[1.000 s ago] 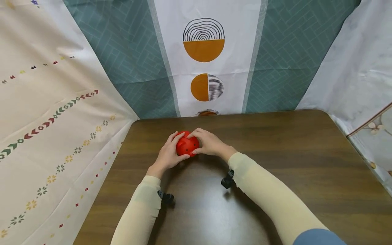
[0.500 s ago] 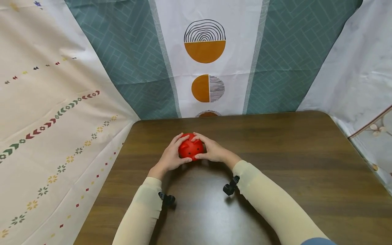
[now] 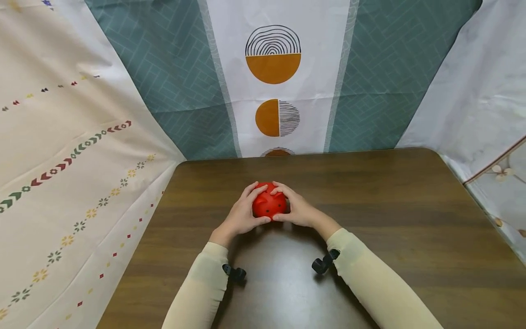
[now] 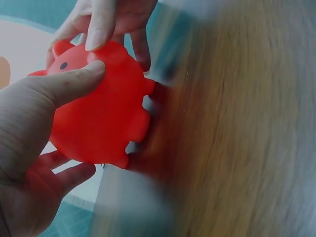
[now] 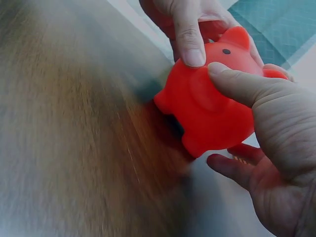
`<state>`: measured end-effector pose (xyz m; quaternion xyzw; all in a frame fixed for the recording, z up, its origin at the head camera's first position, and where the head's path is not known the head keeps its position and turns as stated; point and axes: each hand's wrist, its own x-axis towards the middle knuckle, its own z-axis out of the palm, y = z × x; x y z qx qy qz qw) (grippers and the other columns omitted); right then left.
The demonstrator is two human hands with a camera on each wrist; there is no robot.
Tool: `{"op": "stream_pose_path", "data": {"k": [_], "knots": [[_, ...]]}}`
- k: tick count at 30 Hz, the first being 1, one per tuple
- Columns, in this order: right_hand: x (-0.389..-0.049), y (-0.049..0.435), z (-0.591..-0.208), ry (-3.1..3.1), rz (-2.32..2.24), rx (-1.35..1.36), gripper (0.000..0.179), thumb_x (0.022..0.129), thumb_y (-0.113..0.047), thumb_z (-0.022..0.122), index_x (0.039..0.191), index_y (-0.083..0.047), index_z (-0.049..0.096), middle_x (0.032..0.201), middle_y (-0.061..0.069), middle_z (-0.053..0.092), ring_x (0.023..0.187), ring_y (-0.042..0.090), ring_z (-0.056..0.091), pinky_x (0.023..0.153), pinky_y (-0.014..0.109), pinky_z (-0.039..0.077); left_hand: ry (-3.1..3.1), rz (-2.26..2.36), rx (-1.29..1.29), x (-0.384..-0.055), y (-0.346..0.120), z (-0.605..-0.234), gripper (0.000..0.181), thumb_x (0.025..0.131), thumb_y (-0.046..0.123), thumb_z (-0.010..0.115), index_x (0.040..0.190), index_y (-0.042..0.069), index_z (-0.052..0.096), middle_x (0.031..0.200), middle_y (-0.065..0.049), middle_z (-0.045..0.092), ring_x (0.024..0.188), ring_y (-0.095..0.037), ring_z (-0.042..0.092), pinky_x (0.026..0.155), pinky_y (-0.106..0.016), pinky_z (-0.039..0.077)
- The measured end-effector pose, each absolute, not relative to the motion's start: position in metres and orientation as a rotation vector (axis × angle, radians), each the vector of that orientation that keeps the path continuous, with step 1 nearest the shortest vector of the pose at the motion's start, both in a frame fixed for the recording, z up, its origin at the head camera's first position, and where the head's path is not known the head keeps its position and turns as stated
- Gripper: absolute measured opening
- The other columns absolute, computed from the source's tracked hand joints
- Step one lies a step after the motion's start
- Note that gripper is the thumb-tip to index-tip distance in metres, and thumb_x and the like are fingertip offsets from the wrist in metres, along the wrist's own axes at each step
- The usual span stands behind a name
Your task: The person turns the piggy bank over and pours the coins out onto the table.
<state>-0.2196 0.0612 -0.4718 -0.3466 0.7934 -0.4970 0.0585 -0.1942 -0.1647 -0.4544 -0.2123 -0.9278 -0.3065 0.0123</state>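
A round red piggy bank [image 3: 269, 206] with black dot eyes, ears and stubby feet is held between both hands near the table's far side. My left hand [image 3: 241, 215] grips its left side, thumb in front and fingers over the top and behind. On the other side my right hand [image 3: 303, 212] grips it the same way, and the thumb tips nearly meet across the snout. In the left wrist view the feet of the piggy bank [image 4: 101, 121] are close to the tabletop; whether they touch it I cannot tell. The right wrist view shows the snout of the piggy bank [image 5: 212, 94] between the thumbs.
The brown wooden table [image 3: 390, 205] extends to both sides and toward me. A patterned green and white cloth [image 3: 273, 100] hangs behind its far edge. Pale cloths hang at left and right. Each sleeve carries a small black wrist camera [image 3: 235, 273].
Both hands have shifted to the right and slightly toward me, with the piggy bank between them. The grip looks the same throughout.
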Motion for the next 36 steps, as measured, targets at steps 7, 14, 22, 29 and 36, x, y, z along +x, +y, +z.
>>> {"op": "stream_pose_path", "data": {"k": [7, 14, 22, 29, 36], "knots": [[-0.211, 0.084, -0.474, 2.449, -1.488, -0.997, 0.06, 0.078, -0.03, 0.081, 0.125, -0.031, 0.043, 0.156, -0.005, 0.024, 0.136, 0.028, 0.033, 0.095, 0.047, 0.048, -2.911, -0.986, -0.696, -0.191, -0.144, -0.456, 0.09, 0.073, 0.034, 0.084, 0.147, 0.036, 0.032, 0.157, 0.005, 0.017, 0.131, -0.026, 0.042, 0.097, -0.047, 0.046], [-0.2, 0.106, -0.471, 2.471, -1.512, -0.94, 0.062, 0.077, -0.027, 0.082, 0.125, -0.033, 0.043, 0.156, -0.007, 0.023, 0.135, 0.027, 0.034, 0.095, 0.048, 0.048, -2.914, -1.052, -0.717, -0.191, -0.121, -0.455, 0.091, 0.073, 0.031, 0.084, 0.147, 0.036, 0.033, 0.156, 0.001, 0.018, 0.131, -0.027, 0.041, 0.097, -0.048, 0.046], [-0.188, 0.126, -0.477, 2.427, -1.602, -0.894, 0.062, 0.078, -0.023, 0.081, 0.126, -0.03, 0.043, 0.156, -0.008, 0.021, 0.134, 0.029, 0.035, 0.096, 0.051, 0.046, -2.914, -1.133, -0.744, -0.186, -0.099, -0.454, 0.09, 0.073, 0.029, 0.084, 0.146, 0.037, 0.034, 0.157, 0.001, 0.019, 0.131, -0.027, 0.04, 0.096, -0.049, 0.047], [-0.174, 0.128, -0.468, 2.357, -1.649, -0.899, 0.062, 0.079, -0.01, 0.079, 0.128, -0.017, 0.042, 0.159, 0.005, 0.017, 0.136, 0.036, 0.031, 0.098, 0.055, 0.043, -2.914, -1.177, -0.724, -0.179, -0.096, -0.458, 0.09, 0.072, 0.027, 0.085, 0.146, 0.04, 0.034, 0.157, 0.007, 0.017, 0.132, -0.026, 0.039, 0.096, -0.048, 0.047], [-0.166, 0.13, -0.447, 2.354, -1.639, -0.904, 0.064, 0.078, -0.002, 0.078, 0.129, -0.008, 0.04, 0.158, 0.014, 0.015, 0.136, 0.039, 0.03, 0.099, 0.056, 0.042, -2.893, -1.177, -0.788, -0.182, -0.094, -0.458, 0.092, 0.074, 0.028, 0.083, 0.147, 0.042, 0.03, 0.158, 0.002, 0.014, 0.133, -0.026, 0.038, 0.097, -0.05, 0.046]]}}
